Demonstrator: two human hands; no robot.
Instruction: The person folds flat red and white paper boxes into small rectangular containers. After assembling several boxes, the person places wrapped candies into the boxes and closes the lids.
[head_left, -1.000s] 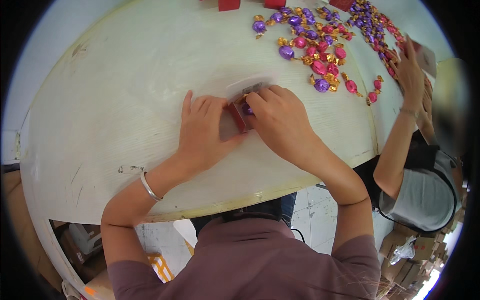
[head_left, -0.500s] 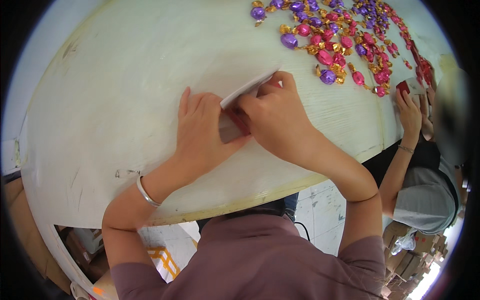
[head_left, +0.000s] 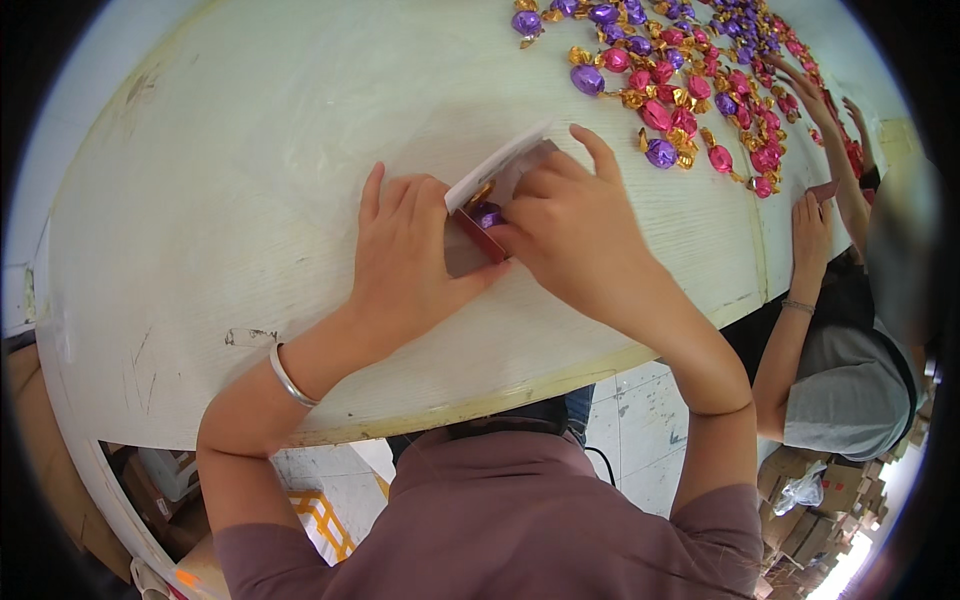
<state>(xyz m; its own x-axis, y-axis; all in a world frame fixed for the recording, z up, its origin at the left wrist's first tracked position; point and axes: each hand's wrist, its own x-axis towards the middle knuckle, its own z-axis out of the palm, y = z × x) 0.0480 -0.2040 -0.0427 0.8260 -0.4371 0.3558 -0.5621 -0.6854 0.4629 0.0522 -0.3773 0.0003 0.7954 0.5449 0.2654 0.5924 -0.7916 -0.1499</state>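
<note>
- We see a small red box (head_left: pixel 482 228) near the middle of the pale wooden table (head_left: pixel 230 160), wedged between the two hands.
- White flap (head_left: pixel 498 165) of the box stands raised and tilted, its edge rising toward the upper right, above the box opening.
- One purple foil-wrapped candy (head_left: pixel 488 214) with gold ends shows inside the opening; we cannot tell whether more lie beneath it.
- Left hand (head_left: pixel 405 255) lies flat on the table just left of the box, fingers (head_left: pixel 400 195) extended and close together, thumb stretched along the box's near side and touching it.
- Silver bangle (head_left: pixel 291 377) sits on the left wrist.
- Right hand (head_left: pixel 575 225) covers the box's right side; index finger (head_left: pixel 595 150) lifted and pointing up past the flap, the other fingers curled with tips pressed at the box opening by the candy. We cannot tell whether they pinch the candy or only push on it.
- Loose pile of sweets (head_left: pixel 680 90), pink and purple in gold-edged foil, spreads across the far right of the table, well apart from the box.
- Another person sits at the right edge in a grey top (head_left: pixel 850 385); that person's hands (head_left: pixel 812 225) rest on the table near the pile's end.
- Cardboard cartons (head_left: pixel 830 500) stand on the floor at lower right.
</note>
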